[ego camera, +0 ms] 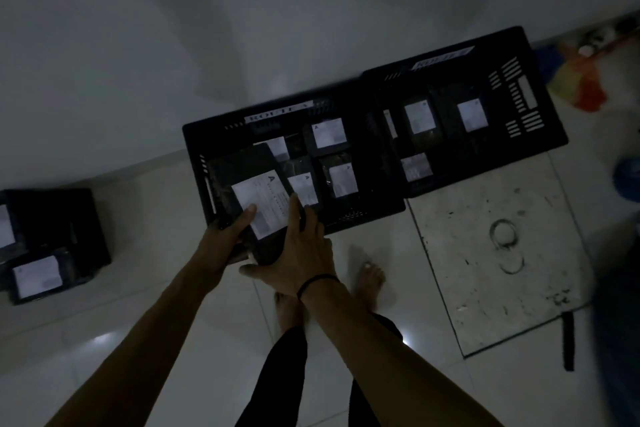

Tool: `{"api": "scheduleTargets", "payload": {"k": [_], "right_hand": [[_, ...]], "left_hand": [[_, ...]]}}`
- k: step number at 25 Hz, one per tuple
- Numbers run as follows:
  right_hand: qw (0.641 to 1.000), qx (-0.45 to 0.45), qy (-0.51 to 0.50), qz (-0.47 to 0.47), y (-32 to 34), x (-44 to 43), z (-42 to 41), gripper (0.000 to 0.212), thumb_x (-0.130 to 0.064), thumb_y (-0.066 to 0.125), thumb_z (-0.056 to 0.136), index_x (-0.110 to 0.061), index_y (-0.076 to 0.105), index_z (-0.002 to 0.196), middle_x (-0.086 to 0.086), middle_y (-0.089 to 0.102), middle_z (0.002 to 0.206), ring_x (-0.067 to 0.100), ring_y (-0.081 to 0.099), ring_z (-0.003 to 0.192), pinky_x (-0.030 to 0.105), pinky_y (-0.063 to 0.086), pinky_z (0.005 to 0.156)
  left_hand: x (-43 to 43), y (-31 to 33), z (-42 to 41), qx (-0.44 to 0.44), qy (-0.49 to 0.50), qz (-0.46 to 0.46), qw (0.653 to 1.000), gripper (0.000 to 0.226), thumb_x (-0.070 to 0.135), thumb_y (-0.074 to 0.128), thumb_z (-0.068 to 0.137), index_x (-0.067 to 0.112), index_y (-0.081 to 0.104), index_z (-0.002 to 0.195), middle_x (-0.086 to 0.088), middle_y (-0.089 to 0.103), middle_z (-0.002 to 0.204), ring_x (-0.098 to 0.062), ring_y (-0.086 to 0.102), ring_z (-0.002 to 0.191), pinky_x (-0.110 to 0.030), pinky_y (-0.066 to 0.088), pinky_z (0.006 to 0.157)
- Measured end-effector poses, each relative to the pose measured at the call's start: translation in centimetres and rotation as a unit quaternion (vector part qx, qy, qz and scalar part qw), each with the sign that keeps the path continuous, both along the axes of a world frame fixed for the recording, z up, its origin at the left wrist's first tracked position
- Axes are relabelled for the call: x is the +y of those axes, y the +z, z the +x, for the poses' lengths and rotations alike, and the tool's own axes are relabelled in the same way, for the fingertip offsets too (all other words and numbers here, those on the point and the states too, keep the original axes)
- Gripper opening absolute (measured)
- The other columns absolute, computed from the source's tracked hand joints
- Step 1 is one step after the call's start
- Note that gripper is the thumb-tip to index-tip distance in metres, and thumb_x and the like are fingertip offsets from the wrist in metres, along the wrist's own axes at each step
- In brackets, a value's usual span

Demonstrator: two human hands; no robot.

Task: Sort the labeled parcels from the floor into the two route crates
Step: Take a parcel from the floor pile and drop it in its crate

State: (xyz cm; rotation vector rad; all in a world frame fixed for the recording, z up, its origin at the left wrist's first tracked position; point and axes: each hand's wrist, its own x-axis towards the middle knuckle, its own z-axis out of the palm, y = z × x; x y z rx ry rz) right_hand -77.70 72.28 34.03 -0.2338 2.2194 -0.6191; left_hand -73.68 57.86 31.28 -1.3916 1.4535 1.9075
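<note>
I hold a black parcel point(247, 170) with a white label marked "A" over the near left corner of the left route crate point(381, 198). My left hand point(227, 236) grips its near left edge with the thumb on the label. My right hand point(298, 256) clasps its near right edge. Several black labeled parcels lie inside the left route crate. The right route crate point(540, 107) stands beside it against the wall and holds several labeled parcels too. More black parcels point(38, 274) lie stacked on the floor at the far left.
The white wall rises behind both crates. A worn grey floor panel point(498, 253) with ring marks lies to the right of my bare feet point(370, 281). Colourful clutter point(585, 80) sits in the right corner, and a dark blurred shape fills the right edge.
</note>
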Motion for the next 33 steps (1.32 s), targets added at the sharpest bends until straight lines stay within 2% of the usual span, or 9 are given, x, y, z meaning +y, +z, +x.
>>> {"api": "scheduleTargets", "payload": {"k": [6, 9, 11, 15, 19, 24, 26, 29, 33], "right_hand": [[0.998, 0.021, -0.007, 0.051, -4.8, 3.8, -7.1, 0.137, -0.061, 0.078, 0.055, -0.035, -0.02, 0.147, 0.013, 0.008, 0.151, 0.037, 0.017, 0.138, 0.058, 0.033, 0.107], [0.997, 0.018, -0.01, 0.077, -8.3, 6.1, -10.3, 0.135, -0.059, 0.079, 0.056, -0.034, -0.017, 0.149, 0.013, 0.01, 0.149, 0.037, 0.018, 0.137, 0.06, 0.031, 0.108], [0.994, 0.03, -0.009, 0.106, -11.1, 7.4, -12.1, 0.134, -0.061, 0.078, 0.057, -0.034, -0.015, 0.149, 0.015, 0.012, 0.147, 0.038, 0.021, 0.135, 0.062, 0.031, 0.107], [0.983, 0.052, -0.006, 0.173, -17.6, 8.7, -14.6, 0.132, -0.062, 0.077, 0.059, -0.03, -0.012, 0.15, 0.017, 0.013, 0.146, 0.038, 0.026, 0.13, 0.061, 0.031, 0.106], [0.975, 0.056, -0.014, 0.212, -23.5, 9.2, -15.6, 0.131, -0.059, 0.077, 0.065, -0.023, -0.015, 0.151, 0.02, 0.007, 0.15, 0.039, 0.021, 0.134, 0.057, 0.033, 0.108], [0.975, 0.053, 0.012, 0.214, -27.3, 10.7, -14.5, 0.107, -0.05, 0.063, 0.086, -0.016, -0.013, 0.153, 0.021, -0.004, 0.158, 0.039, 0.01, 0.143, 0.051, 0.024, 0.113], [0.976, 0.07, 0.017, 0.206, -27.5, 11.0, -14.7, 0.106, -0.051, 0.063, 0.086, -0.018, -0.012, 0.153, 0.02, -0.006, 0.158, 0.04, 0.01, 0.144, 0.052, 0.025, 0.113], [0.98, 0.054, -0.046, 0.187, -27.3, 10.5, -16.0, 0.117, -0.055, 0.071, 0.078, -0.021, -0.012, 0.153, 0.018, -0.004, 0.158, 0.039, 0.01, 0.145, 0.055, 0.025, 0.113], [0.967, 0.058, -0.132, 0.208, -28.3, 8.8, -16.5, 0.12, -0.055, 0.07, 0.076, -0.017, -0.014, 0.152, 0.019, 0.0, 0.157, 0.04, 0.009, 0.144, 0.053, 0.019, 0.117]], "left_hand": [[4.9, -4.7, -7.6, 0.01, 0.014, 0.016, 1.0, 0.064, 0.053, 0.075, 0.074, 0.024, 0.059, 0.129, 0.004, 0.069, 0.118, -0.015, 0.066, 0.106, -0.026, 0.055, 0.077], [7.4, -8.3, -11.0, -0.012, -0.004, 0.023, 1.0, 0.052, 0.051, 0.071, 0.081, 0.025, 0.059, 0.125, 0.006, 0.066, 0.118, -0.012, 0.062, 0.106, -0.032, 0.05, 0.092], [8.5, -11.5, -12.7, -0.02, -0.019, 0.021, 0.999, 0.063, 0.059, 0.073, 0.076, 0.025, 0.059, 0.127, 0.005, 0.065, 0.122, -0.015, 0.061, 0.112, -0.036, 0.049, 0.098], [11.1, -17.9, -15.9, -0.017, -0.038, -0.005, 0.999, 0.05, 0.046, 0.061, 0.091, 0.021, 0.055, 0.134, -0.002, 0.062, 0.128, -0.014, 0.061, 0.103, -0.024, 0.055, 0.07], [12.5, -23.9, -17.4, -0.006, -0.083, -0.009, 0.996, 0.041, 0.036, 0.054, 0.098, 0.022, 0.051, 0.137, -0.008, 0.06, 0.133, -0.023, 0.061, 0.114, -0.04, 0.056, 0.09], [14.7, -27.8, -16.6, 0.072, -0.149, -0.025, 0.986, 0.053, 0.016, 0.051, 0.1, 0.023, 0.034, 0.15, -0.002, 0.054, 0.139, -0.021, 0.055, 0.124, -0.034, 0.055, 0.095], [14.9, -28.2, -16.8, 0.064, -0.132, -0.021, 0.989, 0.054, 0.017, 0.05, 0.101, 0.027, 0.031, 0.151, -0.002, 0.055, 0.137, -0.022, 0.056, 0.123, -0.037, 0.056, 0.091], [14.9, -28.2, -17.3, 0.042, -0.113, -0.013, 0.993, 0.048, 0.028, 0.047, 0.102, 0.03, 0.035, 0.149, 0.003, 0.058, 0.127, -0.012, 0.061, 0.107, -0.019, 0.058, 0.072], [14.9, -28.4, -17.3, 0.047, -0.103, -0.012, 0.993, 0.049, 0.034, 0.049, 0.101, 0.021, 0.04, 0.147, -0.007, 0.062, 0.13, -0.013, 0.064, 0.107, -0.015, 0.055, 0.08]]}}
